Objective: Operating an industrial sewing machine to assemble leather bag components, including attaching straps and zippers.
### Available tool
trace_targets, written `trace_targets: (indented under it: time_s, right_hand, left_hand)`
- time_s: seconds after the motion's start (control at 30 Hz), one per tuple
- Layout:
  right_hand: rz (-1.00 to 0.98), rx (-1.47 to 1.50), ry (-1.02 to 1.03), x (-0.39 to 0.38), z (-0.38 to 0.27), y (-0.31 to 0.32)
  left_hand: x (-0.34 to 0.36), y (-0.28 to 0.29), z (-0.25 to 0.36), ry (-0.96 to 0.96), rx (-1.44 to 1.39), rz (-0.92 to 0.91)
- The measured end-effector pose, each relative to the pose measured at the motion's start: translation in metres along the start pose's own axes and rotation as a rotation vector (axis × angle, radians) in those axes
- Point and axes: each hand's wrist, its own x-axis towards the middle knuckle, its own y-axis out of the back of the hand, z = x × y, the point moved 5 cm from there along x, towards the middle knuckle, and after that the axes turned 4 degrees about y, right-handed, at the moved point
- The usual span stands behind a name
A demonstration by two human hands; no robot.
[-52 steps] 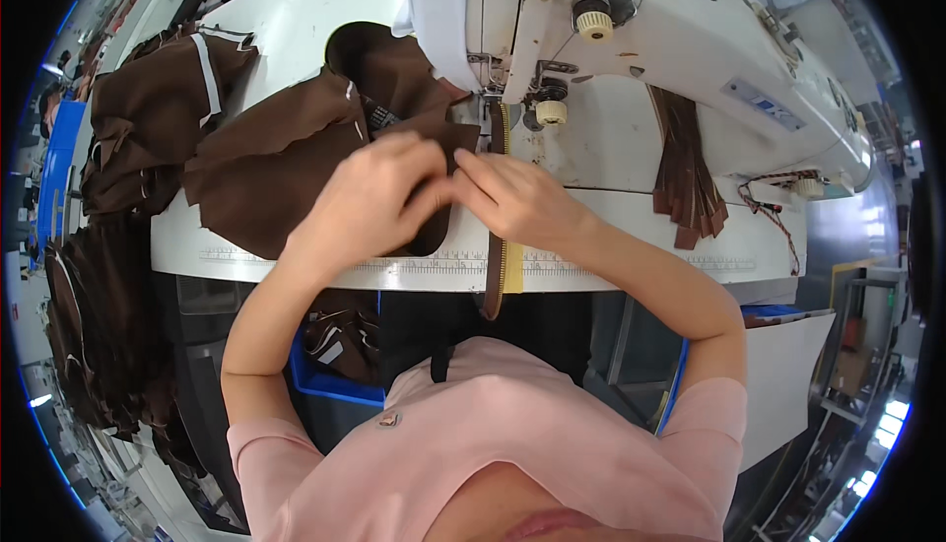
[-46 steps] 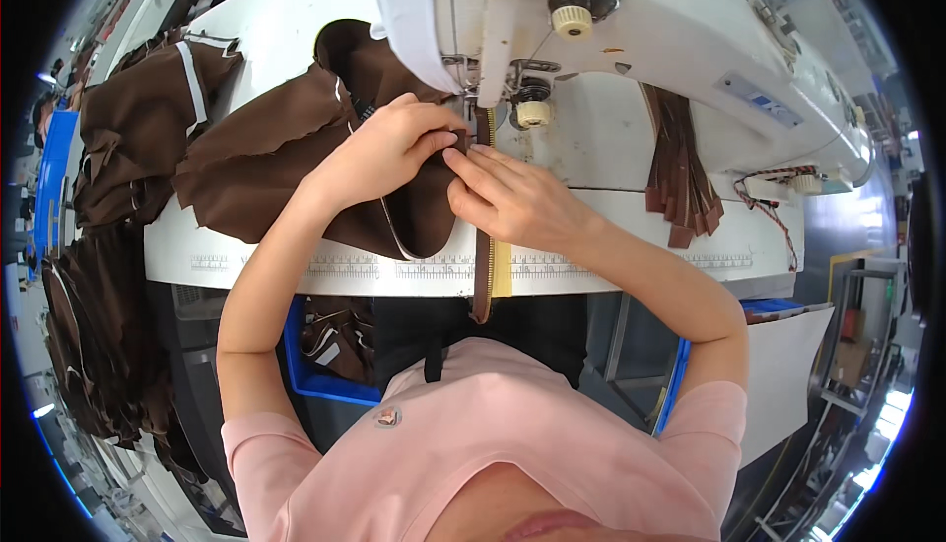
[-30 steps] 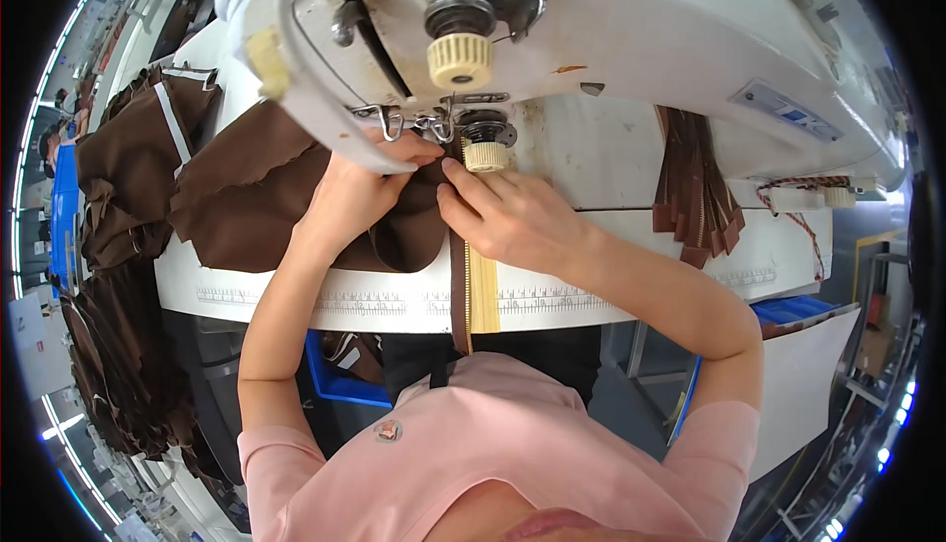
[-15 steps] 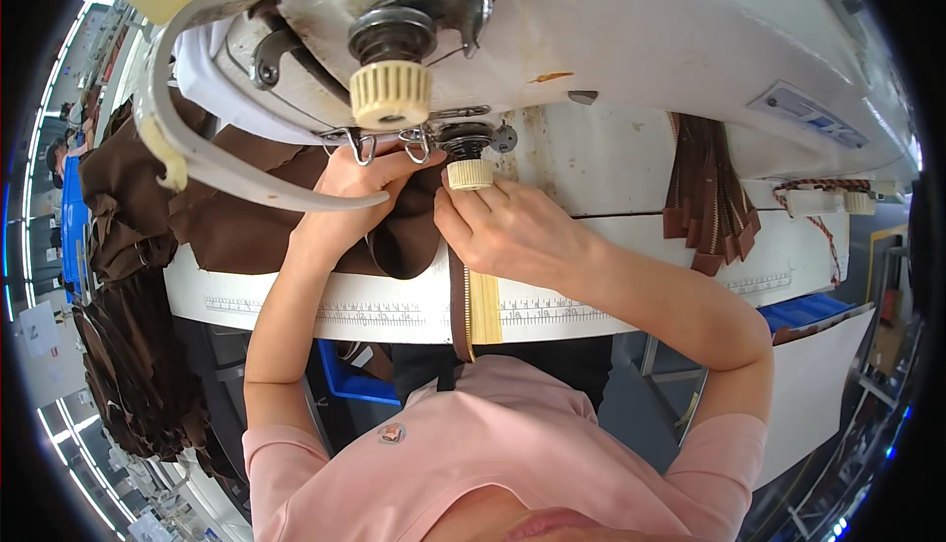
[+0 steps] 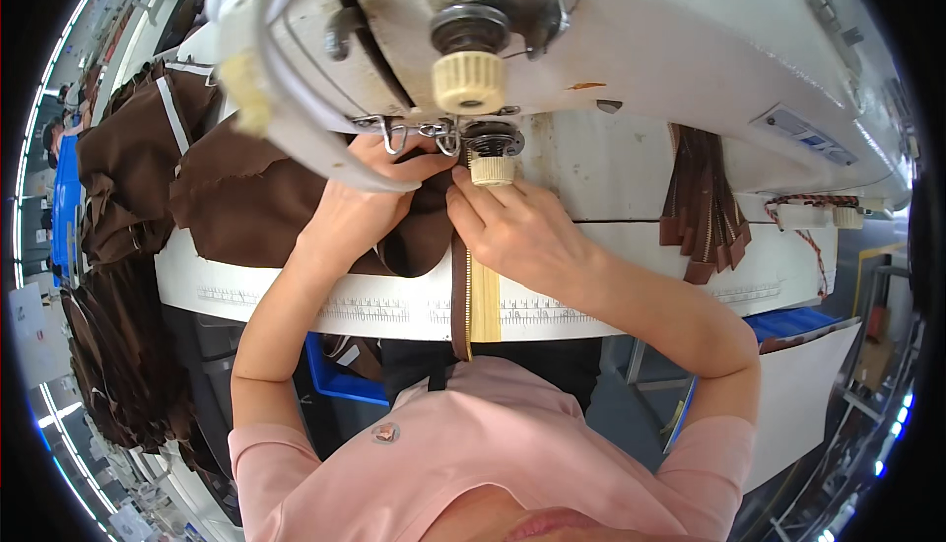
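A white sewing machine (image 5: 650, 49) stands over my hands, its tension knob (image 5: 468, 84) and wire guides hiding some fingertips. My left hand (image 5: 367, 205) is closed, thumb and fingers pinching brown fabric (image 5: 251, 202) beside the needle area. That fabric spreads left and folds into a loop below the hand. My right hand (image 5: 522, 232) is closed too, fingers curled onto the brown zipper (image 5: 460, 296) at the fabric's right edge. The zipper, with gold teeth, runs down past the table's front edge next to a yellow strip (image 5: 485, 301).
A bundle of brown zippers (image 5: 704, 207) lies to the right. Piled brown pieces (image 5: 128, 345) hang off the left side. A printed ruler (image 5: 572, 311) follows the white table's front edge. A blue bin (image 5: 340, 379) sits below; a twisted cord (image 5: 813, 246) hangs right.
The view has shifted, so the machine sits further right in the picture. Both hands keep their places at the fabric and zipper, with small finger shifts.
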Motion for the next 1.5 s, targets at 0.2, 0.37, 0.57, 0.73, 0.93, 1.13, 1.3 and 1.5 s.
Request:
trace_targets:
  time_s: [0.2,0.37,0.57,0.73,0.93,1.13,1.3,1.5]
  right_hand:
    - [0.046,0.094,-0.048,0.002,0.006,-0.011]
    - [0.065,0.136,-0.052,0.006,0.012,-0.018]
    - [0.138,0.236,-0.113,0.005,0.025,-0.004]
    - [0.11,-0.287,-0.487,-0.007,0.091,0.037]
    - [0.166,-0.188,-0.434,-0.028,0.048,0.022]
    - [-0.002,0.395,-0.026,-0.046,-0.083,0.039]
    - [0.096,0.309,0.123,-0.049,-0.091,0.044]
    - [0.133,0.31,0.15,-0.054,-0.088,0.052]
  left_hand:
    - [-0.006,-0.007,-0.01,0.028,-0.042,0.088]
    - [-0.003,-0.009,-0.022,0.047,-0.073,0.106]
    - [0.0,-0.009,-0.022,0.0,-0.06,0.119]
    - [0.004,-0.008,-0.019,-0.066,-0.045,0.152]
    - [-0.004,0.012,-0.013,-0.032,-0.133,-0.005]
    - [-0.022,0.074,-0.008,0.024,-0.005,-0.658]
    - [-0.005,0.176,-0.036,0.16,0.063,0.064]
    - [-0.073,0.102,0.109,-0.326,0.082,0.062]
